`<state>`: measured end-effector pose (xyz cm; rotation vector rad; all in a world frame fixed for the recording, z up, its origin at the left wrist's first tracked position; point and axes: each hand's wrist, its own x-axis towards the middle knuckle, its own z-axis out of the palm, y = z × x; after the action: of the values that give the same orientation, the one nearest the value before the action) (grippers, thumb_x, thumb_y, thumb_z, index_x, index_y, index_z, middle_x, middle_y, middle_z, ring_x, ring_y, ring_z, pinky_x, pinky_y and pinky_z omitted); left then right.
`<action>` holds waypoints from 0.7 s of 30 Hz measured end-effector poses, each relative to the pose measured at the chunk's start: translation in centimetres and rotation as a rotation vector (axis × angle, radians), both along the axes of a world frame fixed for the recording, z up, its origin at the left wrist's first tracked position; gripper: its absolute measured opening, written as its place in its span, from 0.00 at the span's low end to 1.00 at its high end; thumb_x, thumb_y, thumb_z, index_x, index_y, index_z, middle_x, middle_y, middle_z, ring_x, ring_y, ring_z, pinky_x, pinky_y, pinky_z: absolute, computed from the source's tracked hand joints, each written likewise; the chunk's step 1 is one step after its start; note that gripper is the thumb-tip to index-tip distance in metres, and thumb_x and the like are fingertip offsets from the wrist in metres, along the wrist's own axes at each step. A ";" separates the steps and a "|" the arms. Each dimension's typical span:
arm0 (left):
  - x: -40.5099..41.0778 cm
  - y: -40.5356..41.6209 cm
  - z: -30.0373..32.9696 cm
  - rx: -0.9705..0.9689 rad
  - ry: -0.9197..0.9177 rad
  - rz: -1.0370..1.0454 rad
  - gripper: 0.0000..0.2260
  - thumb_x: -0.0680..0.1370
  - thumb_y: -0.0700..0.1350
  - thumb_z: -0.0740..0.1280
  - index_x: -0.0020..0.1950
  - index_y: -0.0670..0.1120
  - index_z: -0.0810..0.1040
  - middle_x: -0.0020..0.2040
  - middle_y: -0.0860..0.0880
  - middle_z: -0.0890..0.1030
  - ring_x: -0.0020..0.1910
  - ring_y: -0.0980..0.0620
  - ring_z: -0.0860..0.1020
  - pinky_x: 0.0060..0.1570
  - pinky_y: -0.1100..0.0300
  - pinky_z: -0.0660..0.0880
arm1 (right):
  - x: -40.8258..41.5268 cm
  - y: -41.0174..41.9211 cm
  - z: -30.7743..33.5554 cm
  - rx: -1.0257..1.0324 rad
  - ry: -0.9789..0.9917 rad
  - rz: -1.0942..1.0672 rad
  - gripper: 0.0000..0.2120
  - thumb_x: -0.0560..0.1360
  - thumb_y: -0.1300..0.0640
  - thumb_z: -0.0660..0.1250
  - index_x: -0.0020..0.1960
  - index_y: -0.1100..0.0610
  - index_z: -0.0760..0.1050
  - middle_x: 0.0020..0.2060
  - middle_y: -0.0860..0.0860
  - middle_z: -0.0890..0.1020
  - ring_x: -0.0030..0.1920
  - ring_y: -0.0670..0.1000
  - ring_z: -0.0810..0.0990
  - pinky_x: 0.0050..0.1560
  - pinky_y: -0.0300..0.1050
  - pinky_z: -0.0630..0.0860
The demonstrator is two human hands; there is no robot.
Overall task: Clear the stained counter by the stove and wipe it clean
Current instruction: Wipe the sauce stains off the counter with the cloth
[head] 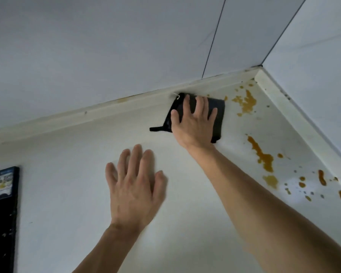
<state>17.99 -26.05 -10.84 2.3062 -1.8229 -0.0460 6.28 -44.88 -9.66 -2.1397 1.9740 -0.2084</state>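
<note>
Near the upper middle of the frame, the right hand [193, 121] presses a black cloth [217, 113] flat-fingered on the counter [185, 194]. Left hand [134, 186] rests spread, lower centre. Orange stains [262, 154] lie right.

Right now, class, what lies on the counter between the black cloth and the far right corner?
In the head view, orange-brown stains spatter the counter between the black cloth and the corner; nothing else lies there.

single head view, looking forward and down, close over the counter [185, 194] corner
</note>
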 end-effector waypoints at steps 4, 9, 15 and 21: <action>0.1 0.1 0.1 0.023 -0.007 0.001 0.21 0.80 0.58 0.59 0.71 0.52 0.71 0.78 0.50 0.67 0.77 0.43 0.63 0.70 0.40 0.60 | -1.1 2.6 -0.3 -0.100 0.036 0.382 0.32 0.83 0.37 0.51 0.83 0.49 0.60 0.81 0.51 0.62 0.83 0.55 0.55 0.81 0.64 0.50; 0.2 0.4 0.1 0.004 0.028 0.016 0.23 0.80 0.60 0.59 0.74 0.53 0.70 0.80 0.50 0.67 0.79 0.42 0.63 0.74 0.36 0.59 | -8.3 -3.2 -0.3 -0.018 0.072 0.416 0.32 0.83 0.34 0.47 0.85 0.45 0.52 0.84 0.44 0.53 0.84 0.49 0.47 0.83 0.59 0.47; 0.0 0.3 0.0 -0.016 0.030 0.015 0.25 0.80 0.59 0.61 0.75 0.51 0.71 0.80 0.48 0.68 0.79 0.41 0.64 0.73 0.35 0.59 | -11.9 -7.1 -0.6 0.019 0.086 0.030 0.34 0.83 0.36 0.45 0.85 0.48 0.50 0.85 0.49 0.52 0.84 0.54 0.47 0.82 0.63 0.43; -0.1 0.2 0.1 -0.020 0.013 0.019 0.26 0.79 0.59 0.61 0.75 0.49 0.72 0.80 0.47 0.68 0.79 0.39 0.66 0.73 0.35 0.60 | -3.8 -1.2 -0.2 -0.060 0.037 0.273 0.33 0.81 0.36 0.52 0.83 0.49 0.59 0.83 0.50 0.58 0.83 0.55 0.53 0.81 0.63 0.49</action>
<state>17.88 -25.84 -10.79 2.3042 -1.7866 -0.0406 2.45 -46.13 -9.82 -2.4368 1.6878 -0.1840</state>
